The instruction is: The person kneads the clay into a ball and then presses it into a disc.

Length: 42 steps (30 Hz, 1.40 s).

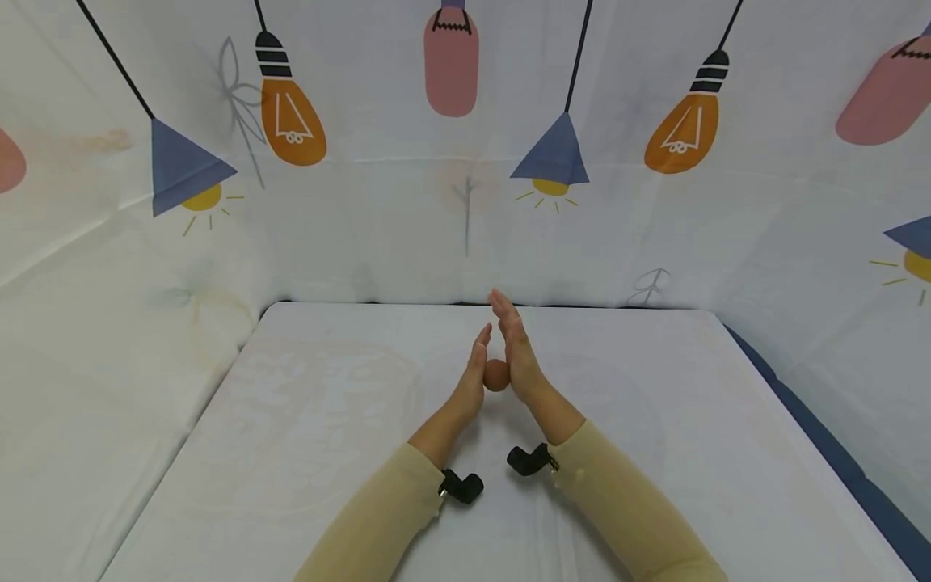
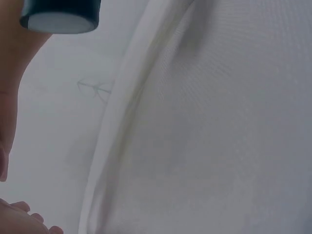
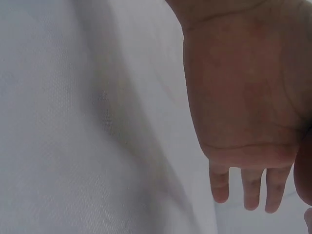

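A small brown ball (image 1: 497,375) is held between the two palms, over the far middle of the white-covered table. My left hand (image 1: 473,377) presses its left side with the fingers straight and pointing up and away. On the opposite side my right hand (image 1: 522,356) lies against the ball, its fingers also straight and reaching higher than the left ones. The fingertips lean toward each other. In the right wrist view a flat palm (image 3: 239,97) with extended fingers fills the right side. The left wrist view catches only parts of hands at its left edge.
White cloth covers the table (image 1: 327,453), its far edge meeting a white backdrop (image 1: 364,234) printed with lamps and bulbs. Black wrist cameras sit on the left wrist (image 1: 462,487) and right wrist (image 1: 528,460). A dark blue strip (image 1: 822,432) runs along the right edge.
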### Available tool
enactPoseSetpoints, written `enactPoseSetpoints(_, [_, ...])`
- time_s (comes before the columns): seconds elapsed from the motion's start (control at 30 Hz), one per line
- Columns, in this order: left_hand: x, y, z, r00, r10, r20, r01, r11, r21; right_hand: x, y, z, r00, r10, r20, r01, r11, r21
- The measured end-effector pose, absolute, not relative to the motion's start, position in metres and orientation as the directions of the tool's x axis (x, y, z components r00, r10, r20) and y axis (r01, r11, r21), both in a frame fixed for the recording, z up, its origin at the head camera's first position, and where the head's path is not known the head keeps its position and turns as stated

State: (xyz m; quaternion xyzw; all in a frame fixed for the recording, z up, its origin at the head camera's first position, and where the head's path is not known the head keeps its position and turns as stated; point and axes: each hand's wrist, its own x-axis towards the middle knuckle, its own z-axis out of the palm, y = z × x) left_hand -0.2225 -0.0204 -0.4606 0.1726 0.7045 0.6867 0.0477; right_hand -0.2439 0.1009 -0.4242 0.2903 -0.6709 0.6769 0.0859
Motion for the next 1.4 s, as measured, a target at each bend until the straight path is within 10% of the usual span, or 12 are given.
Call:
enactPoseSetpoints(0.77, [-0.215,-0.023,-0.432,-0.9,0.195,0.389,0.362,-0.16,0.918,-0.241,0.1,-0.444,-0.835,-0.374,0.403,-0.446,0.032,-0.895])
enactPoseSetpoints(1.4, [-0.222,-0.021,-0.451,-0.938,0.216,0.27,0.267,-0.043,0.963,-0.225,0.093,-0.431,-0.774,-0.318,0.548,-0.56,-0.062,-0.826])
